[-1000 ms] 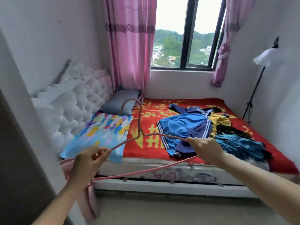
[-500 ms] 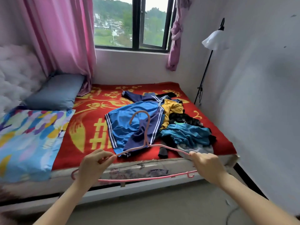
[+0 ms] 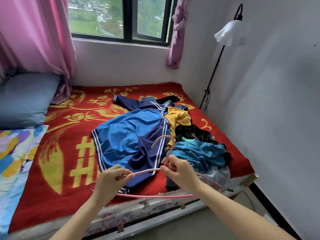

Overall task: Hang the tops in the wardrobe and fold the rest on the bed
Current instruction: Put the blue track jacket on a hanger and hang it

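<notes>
As left hand [image 3: 110,181], right hand [image 3: 181,172] grip, hanger [image 3: 147,171] thin, pink.

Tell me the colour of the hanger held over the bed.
Pink. The hanger shows best in the head view, against the blue jacket.

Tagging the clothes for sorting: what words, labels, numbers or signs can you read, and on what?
White lettering on the black garment: too blurred to read.
Large yellow character on the red blanket: partly under the blue jacket, unreadable.
Small green tag by the black garment: too small to read.
No other text shows.
</notes>
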`<state>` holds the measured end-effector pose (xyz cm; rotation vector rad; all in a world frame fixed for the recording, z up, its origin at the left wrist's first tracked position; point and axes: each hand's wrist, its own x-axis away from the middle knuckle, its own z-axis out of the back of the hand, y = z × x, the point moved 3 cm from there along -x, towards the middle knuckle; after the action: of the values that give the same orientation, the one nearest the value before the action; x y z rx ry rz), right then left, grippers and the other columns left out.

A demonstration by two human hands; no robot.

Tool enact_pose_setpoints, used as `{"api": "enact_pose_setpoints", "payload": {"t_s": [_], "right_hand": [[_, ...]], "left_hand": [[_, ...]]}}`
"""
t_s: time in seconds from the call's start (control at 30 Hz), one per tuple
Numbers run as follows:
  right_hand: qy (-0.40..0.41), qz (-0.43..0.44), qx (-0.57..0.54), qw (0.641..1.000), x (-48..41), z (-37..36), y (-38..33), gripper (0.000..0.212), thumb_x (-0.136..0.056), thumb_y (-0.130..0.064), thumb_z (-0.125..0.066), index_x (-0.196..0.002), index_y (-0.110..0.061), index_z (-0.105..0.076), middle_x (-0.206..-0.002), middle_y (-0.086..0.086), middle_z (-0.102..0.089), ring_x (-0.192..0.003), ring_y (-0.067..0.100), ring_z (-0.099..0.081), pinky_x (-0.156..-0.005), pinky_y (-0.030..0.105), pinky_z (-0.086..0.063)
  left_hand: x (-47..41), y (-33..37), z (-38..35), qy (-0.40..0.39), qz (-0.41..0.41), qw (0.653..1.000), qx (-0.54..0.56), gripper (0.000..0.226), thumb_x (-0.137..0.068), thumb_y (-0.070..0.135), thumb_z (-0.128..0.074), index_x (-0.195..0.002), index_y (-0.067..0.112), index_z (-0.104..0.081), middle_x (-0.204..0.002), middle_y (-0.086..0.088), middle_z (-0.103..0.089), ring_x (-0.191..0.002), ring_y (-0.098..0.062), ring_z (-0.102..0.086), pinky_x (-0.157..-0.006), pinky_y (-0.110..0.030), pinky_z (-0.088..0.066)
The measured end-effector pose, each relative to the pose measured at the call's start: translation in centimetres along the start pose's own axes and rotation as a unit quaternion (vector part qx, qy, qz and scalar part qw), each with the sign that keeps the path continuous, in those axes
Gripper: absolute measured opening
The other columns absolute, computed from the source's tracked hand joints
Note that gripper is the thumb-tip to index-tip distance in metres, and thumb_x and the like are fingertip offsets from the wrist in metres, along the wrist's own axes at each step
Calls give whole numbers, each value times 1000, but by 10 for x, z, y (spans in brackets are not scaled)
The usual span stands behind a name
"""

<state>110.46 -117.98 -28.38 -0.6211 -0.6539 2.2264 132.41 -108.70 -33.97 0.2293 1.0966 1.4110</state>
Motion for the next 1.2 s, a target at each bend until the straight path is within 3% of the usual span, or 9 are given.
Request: {"api": "enact_pose_setpoints", "payload": {"t_s": [0.07, 0.23, 0.33, 0.4, 0.57, 0.73, 0.87, 1.1, 1.2], "right_hand": [[-22, -50, 8, 998, -32, 1, 7, 52, -77, -61, -50, -82, -11, -62, -56, -12, -42, -52, 5, -41, -58, 27, -34], [-101, -156, 27, 982, -69, 3, 45, 38, -88, -37, -60, -64, -8, -57, -58, 1, -52, -57, 12, -46, -64, 35, -40], [-76, -198, -8, 977, -78, 9, 73, 27, -90, -24, -60, -63, -27, -58, -52, -15, -54, -57, 2, -50, -66, 29, -39], [-27, -236, -42, 971, -84, 16, 99, 27, -90, -20, -59, -70, -38, -60, -49, -20, -55, -55, -2, -52, -64, 25, -39], [32, -377, -184, 907, -101, 31, 167, 22, -98, -16, -45, -118, -21, -55, -58, 6, -52, -34, 1, -44, -40, 14, -35], [-18, -474, -286, 832, -138, 30, 233, 22, -101, -20, -37, -112, -13, -55, -60, 8, -50, -38, 13, -44, -36, 18, -33], [28, -523, -289, 801, -181, 26, 290, 16, -98, -12, -37, -98, -9, -53, -61, 9, -47, -34, 11, -42, -34, 17, -33], [-1, -472, -208, 857, -268, -6, 373, 30, -91, 2, -45, -68, -16, -52, -69, 10, -52, -56, 20, -49, -52, 26, -41], [-55, -445, -128, 885, -303, -35, 399, 20, -90, -7, -50, -79, -6, -67, -82, 19, -63, -81, 33, -62, -67, 33, -40]], "left_hand": [[-31, -15, -10, -14, 0, 1000, 17, 20, -73, 52, -57, -90, 42, -60, -76, 10, -57, -53, -4, -50, -48, -17, -34], [-87, -40, -49, -41, -33, 999, 1, 29, -73, 53, -57, -77, 28, -70, -70, 16, -55, -60, -2, -46, -52, -20, -37], [-108, -45, -72, -1, -60, 995, -80, 29, -73, 45, -55, -73, 23, -74, -73, 13, -62, -78, -9, -46, -62, -26, -41], [-117, -52, -83, 21, -10, 994, -103, 32, -72, 42, -52, -81, 21, -74, -86, 2, -65, -90, -14, -45, -67, -34, -38], [-127, -83, -110, -12, 92, 993, -78, 39, -75, 43, -48, -87, 17, -74, -92, 0, -63, -96, -14, -43, -74, -37, -39], [-154, -109, -137, -30, 218, 972, -82, 14, -85, 13, -65, -98, 13, -72, -96, 1, -56, -104, -27, -48, -84, -29, -32], [-185, -125, -164, -35, 281, 954, -92, 17, -88, 13, -62, -102, 15, -70, -96, 5, -52, -107, -21, -44, -89, -27, -33], [-232, -148, -191, -11, 376, 917, -132, 19, -90, 16, -58, -107, 15, -67, -104, 2, -51, -110, -21, -41, -93, -31, -34], [-242, -158, -193, 12, 416, 897, -149, 18, -90, 15, -59, -106, 15, -67, -103, 3, -50, -111, -23, -41, -94, -32, -34]]}}
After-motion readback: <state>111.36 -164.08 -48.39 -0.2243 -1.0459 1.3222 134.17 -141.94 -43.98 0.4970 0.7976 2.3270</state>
